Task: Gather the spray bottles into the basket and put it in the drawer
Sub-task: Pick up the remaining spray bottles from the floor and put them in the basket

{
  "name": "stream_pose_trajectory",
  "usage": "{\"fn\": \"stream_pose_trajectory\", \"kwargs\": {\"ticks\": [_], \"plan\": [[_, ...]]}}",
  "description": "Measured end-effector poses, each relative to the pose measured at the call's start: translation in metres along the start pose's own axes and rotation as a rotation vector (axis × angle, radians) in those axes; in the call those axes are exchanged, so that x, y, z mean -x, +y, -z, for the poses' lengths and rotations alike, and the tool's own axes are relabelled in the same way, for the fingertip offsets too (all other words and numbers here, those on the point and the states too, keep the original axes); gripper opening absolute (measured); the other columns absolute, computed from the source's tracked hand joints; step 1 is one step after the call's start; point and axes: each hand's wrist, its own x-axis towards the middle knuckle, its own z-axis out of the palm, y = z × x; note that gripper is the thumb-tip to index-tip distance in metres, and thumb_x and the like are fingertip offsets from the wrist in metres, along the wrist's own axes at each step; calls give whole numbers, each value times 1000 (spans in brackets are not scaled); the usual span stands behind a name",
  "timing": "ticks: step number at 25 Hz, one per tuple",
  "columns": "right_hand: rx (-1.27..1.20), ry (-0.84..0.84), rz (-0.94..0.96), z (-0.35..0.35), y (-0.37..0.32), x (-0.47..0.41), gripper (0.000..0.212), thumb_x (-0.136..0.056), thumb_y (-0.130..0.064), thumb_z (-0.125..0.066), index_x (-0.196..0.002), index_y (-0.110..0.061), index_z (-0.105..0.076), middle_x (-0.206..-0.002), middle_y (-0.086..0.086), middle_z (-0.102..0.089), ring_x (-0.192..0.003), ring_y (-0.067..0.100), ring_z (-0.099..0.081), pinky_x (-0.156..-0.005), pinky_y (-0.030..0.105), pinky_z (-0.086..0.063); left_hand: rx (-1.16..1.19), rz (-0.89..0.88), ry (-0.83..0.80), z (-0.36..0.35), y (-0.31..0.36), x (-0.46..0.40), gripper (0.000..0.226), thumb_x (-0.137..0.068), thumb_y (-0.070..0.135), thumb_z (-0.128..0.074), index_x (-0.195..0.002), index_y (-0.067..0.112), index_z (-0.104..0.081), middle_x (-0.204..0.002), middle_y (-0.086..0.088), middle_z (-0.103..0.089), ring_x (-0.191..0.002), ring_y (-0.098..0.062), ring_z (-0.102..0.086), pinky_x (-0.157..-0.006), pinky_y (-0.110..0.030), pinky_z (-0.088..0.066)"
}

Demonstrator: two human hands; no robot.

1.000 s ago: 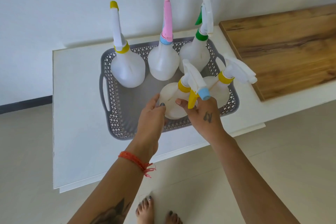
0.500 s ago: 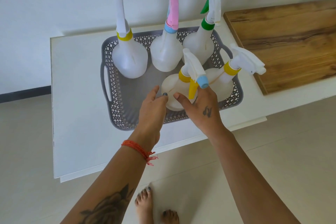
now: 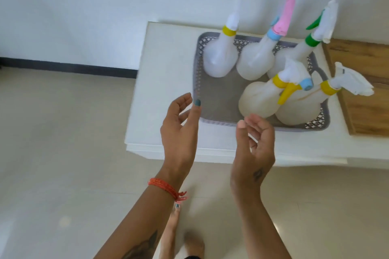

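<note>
A grey perforated basket (image 3: 214,99) stands on the white cabinet top (image 3: 164,82). In it are several white spray bottles: a yellow-collared one (image 3: 221,57), a pink-headed one (image 3: 255,61), a green-collared one (image 3: 294,57), one with a yellow trigger and blue nozzle (image 3: 259,101), and a yellow-collared one at the right (image 3: 299,107). My left hand (image 3: 181,124) hovers by the basket's near left corner, fingers relaxed, holding nothing. In front of the basket's near rim my right hand (image 3: 254,143) hangs loosely curled and empty.
A wooden board (image 3: 366,90) lies on the top to the right of the basket. The white wall rises behind. Tiled floor (image 3: 63,153) spreads to the left and below, with my bare feet (image 3: 181,237) on it.
Both hands have let go of the yellow-trigger bottle and drawn back toward me. The view has swung left, so the basket now sits at the right.
</note>
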Motion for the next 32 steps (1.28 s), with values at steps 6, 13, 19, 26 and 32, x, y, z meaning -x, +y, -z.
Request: {"fn": "stream_pose_trajectory", "kwargs": {"ticks": [6, 13, 19, 26, 32], "plan": [[2, -585, 98, -65, -34, 81, 41, -76, -59, -48, -114, -44, -46, -124, -24, -53, -111, -6, -52, -84, 5, -41, 10, -63, 221, 114, -1, 23, 49, -87, 47, -55, -132, 35, -45, -135, 14, -50, -119, -10, -53, -85, -17, -43], [22, -1069, 204, -137, -39, 251, 45, -83, -49, -47, -126, -38, -41, -132, -22, -47, -112, -12, -48, -86, 5, -41, 181, -59, 564, 300, -44, 93, 52, -87, 45, -57, -135, 31, -44, -139, 9, -49, -122, -11, -51, -97, -33, -47], [22, -1375, 269, -150, -38, 463, 52, -84, -46, -48, -133, -31, -38, -140, -9, -45, -116, -10, -47, -90, 8, -41, 318, -53, 805, 470, -98, 217, 55, -88, 41, -58, -139, 32, -40, -143, 11, -45, -126, -10, -48, -100, -29, -43], [22, -1682, 191, -122, -19, 720, 55, -78, -59, -44, -129, -43, -35, -139, -15, -42, -123, 2, -48, -102, 36, -42, 399, -16, 1098, 652, -175, 383, 59, -89, 41, -55, -143, 37, -30, -150, 15, -35, -131, -6, -38, -104, -27, -36], [113, -1967, 219, -83, 17, 872, 57, -82, -56, -45, -134, -37, -34, -144, -10, -41, -122, 3, -48, -103, 38, -43, 535, 36, 1402, 730, -248, 497, 57, -88, 47, -53, -141, 38, -34, -145, 14, -41, -123, -2, -43, -89, -17, -38]]}}
